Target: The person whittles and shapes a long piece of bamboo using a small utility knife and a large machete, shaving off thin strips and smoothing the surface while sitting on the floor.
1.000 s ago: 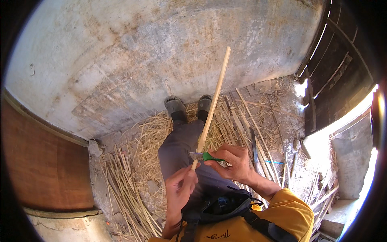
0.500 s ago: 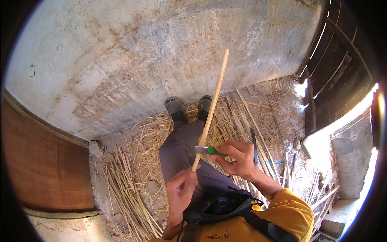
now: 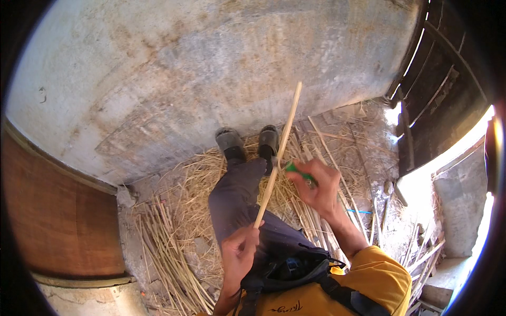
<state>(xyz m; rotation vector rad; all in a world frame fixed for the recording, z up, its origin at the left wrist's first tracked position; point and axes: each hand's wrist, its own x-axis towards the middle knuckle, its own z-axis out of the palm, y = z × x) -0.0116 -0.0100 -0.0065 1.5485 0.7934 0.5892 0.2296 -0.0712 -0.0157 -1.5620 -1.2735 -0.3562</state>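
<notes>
My left hand [image 3: 240, 250] is closed around the lower end of a long pale wooden stick [image 3: 268, 192], which slants up and away to the right. In my right hand [image 3: 321, 187] is a small green-handled blade [image 3: 291, 168], its fingers wrapped round the handle. The metal part meets the stick near its middle and is blurred, so its exact shape is hard to make out. The stick passes in front of my trousered leg and one shoe [image 3: 268, 138].
Straw and shavings [image 3: 187, 210] cover the floor around my feet. A bundle of thin sticks [image 3: 174, 263] lies at the left, with more sticks [image 3: 345, 192] at the right. A stained wall [image 3: 211, 68] rises ahead; a brown panel [image 3: 63, 210] stands left. An open black bag [image 3: 287, 268] hangs at my waist.
My right hand has moved the blade farther up the stick, away from my left hand. The stick's far end has come lower, and my left hand has shifted slightly.
</notes>
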